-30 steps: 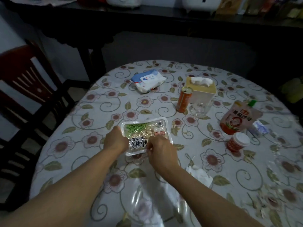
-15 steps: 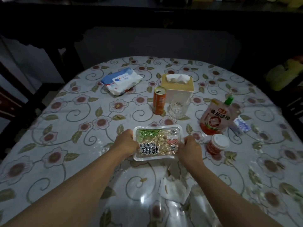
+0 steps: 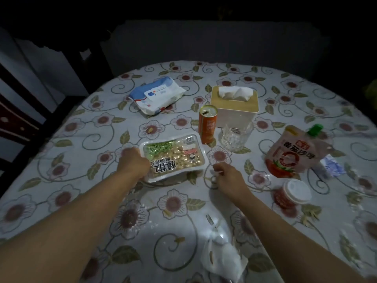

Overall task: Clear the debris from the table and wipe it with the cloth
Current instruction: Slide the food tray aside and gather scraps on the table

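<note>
Sealed clear snack tray of green peas and pale peanuts sits mid-table, tilted. Left hand grips its left edge; right hand, just beside it, has loosely curled fingers, holding nothing I can make out.

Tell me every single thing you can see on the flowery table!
snack tray: 1, clear with peas and nuts, middle
wet wipes pack: 1, white and blue, far left
tissue box: 1, cream, far middle
can: 1, orange, beside the tissue box
glass: 1, clear, right of the can
sauce pouch: 1, red and white, right
small cup: 1, red with white lid, right
crumpled tissue: 1, white, near edge
left hand: holds the tray
right hand: curled, beside the tray
</note>
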A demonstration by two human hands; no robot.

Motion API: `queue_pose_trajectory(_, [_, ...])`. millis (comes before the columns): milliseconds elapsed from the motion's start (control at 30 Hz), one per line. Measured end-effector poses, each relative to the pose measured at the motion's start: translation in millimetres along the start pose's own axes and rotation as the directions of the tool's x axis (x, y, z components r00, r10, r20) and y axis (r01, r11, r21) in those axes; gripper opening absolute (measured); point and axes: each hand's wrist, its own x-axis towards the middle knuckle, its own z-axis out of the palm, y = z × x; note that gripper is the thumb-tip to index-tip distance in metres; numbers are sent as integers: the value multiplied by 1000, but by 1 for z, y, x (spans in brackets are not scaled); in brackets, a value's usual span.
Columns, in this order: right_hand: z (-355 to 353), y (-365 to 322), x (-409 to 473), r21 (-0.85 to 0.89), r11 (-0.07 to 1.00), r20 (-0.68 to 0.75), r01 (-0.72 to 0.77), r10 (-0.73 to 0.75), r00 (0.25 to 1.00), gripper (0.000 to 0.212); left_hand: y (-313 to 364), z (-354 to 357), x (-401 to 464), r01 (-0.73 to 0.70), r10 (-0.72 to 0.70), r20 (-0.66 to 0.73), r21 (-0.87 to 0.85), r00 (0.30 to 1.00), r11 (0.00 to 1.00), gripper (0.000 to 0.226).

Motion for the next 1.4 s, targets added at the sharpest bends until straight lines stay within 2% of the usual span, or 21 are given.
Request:
queue_pose_trajectory(100, [11, -8, 26, -62, 995, 44, 84, -81, 996, 35, -3, -8, 14, 45, -48, -50, -57, 998, 997, 28])
queue_pose_trajectory(233, [28, -19, 57, -116, 979, 53, 170, -164, 985, 20, -6, -14, 28, 72, -86, -90, -149, 992, 986, 30])
queue_pose_trajectory(333, [37, -29, 60, -226, 952, 104, 204, -185, 977, 35, -7, -16, 30, 80, -99, -117, -159, 988, 984, 28])
queue_pose_trajectory(433, [58, -25, 47, -418, 847, 152, 329, -291, 944, 57, -9, -16, 30, 84, -108, -120, -191, 987, 978, 26])
queue_pose_trajectory(467, [65, -25, 39, -445, 828, 194, 340, -282, 940, 59, -10, -16, 31, 94, -119, -117, -202, 986, 975, 27])
queue_pose_trajectory(500, [71, -23, 32, -434, 827, 221, 357, -286, 932, 52, -11, -16, 31, 103, -129, -113, -206, 985, 973, 28])
queue_pose_trajectory(567, [76, -29, 16, -336, 872, 268, 355, -273, 924, 15, -11, -17, 30, 117, -140, -102, -202, 985, 972, 30])
queue_pose_trajectory(600, [74, -34, 10, -277, 897, 269, 345, -273, 924, 15, -11, -17, 28, 119, -140, -93, -199, 986, 973, 30])
queue_pose_trajectory(633, [74, -31, 10, -224, 919, 220, 326, -278, 935, 22, -12, -16, 28, 115, -134, -87, -199, 987, 973, 30])
queue_pose_trajectory(700, [66, -17, 14, -224, 945, 42, 239, -236, 971, 11, -13, -15, 26, 102, -121, -83, -204, 989, 974, 31])
queue_pose_trajectory(767, [57, -2, 14, -341, 934, -68, 106, -137, 988, 49, -15, -15, 23, 92, -113, -89, -208, 990, 974, 32])
queue_pose_trajectory(833, [59, 8, 6, -412, 911, -24, 21, -34, 999, 69, -19, -17, 22, 88, -108, -87, -205, 990, 975, 32])
queue_pose_trajectory(867, [64, 9, -3, -437, 899, 17, 22, -16, 1000, 72, -21, -18, 21, 90, -109, -86, -200, 990, 976, 32])
queue_pose_trajectory(933, [80, 4, -23, -431, 899, 122, 77, -27, 992, 65, -25, -22, 21, 93, -111, -94, -178, 989, 980, 29])
queue_pose_trajectory(1000, [93, -11, -43, -324, 928, 203, 182, -119, 972, 50, -30, -26, 19, 102, -118, -94, -161, 989, 982, 29])
queue_pose_trajectory(1067, [94, -30, -49, -267, 925, 217, 271, -216, 952, 26, -33, -29, 18, 110, -125, -91, -158, 988, 981, 31])
queue_pose_trajectory(1100, [90, -37, -47, -252, 928, 190, 275, -232, 954, 23, -34, -31, 18, 108, -124, -92, -159, 988, 981, 30])
queue_pose_trajectory(1167, [82, -44, -26, -228, 945, 98, 233, -215, 972, 35, -35, -34, 18, 105, -121, -92, -167, 988, 980, 29])
queue_pose_trajectory(1233, [72, -41, 2, -312, 932, 45, 185, -180, 983, 55, -35, -35, 20, 101, -119, -91, -175, 989, 979, 31])
queue_pose_trajectory(1300, [68, -36, 25, -374, 914, 88, 159, -136, 987, 71, -35, -37, 21, 94, -113, -98, -183, 989, 979, 32])
queue_pose_trajectory(1400, [81, -36, 25, -359, 910, 177, 208, -152, 972, 75, -38, -38, 23, 96, -117, -98, -196, 988, 976, 31])
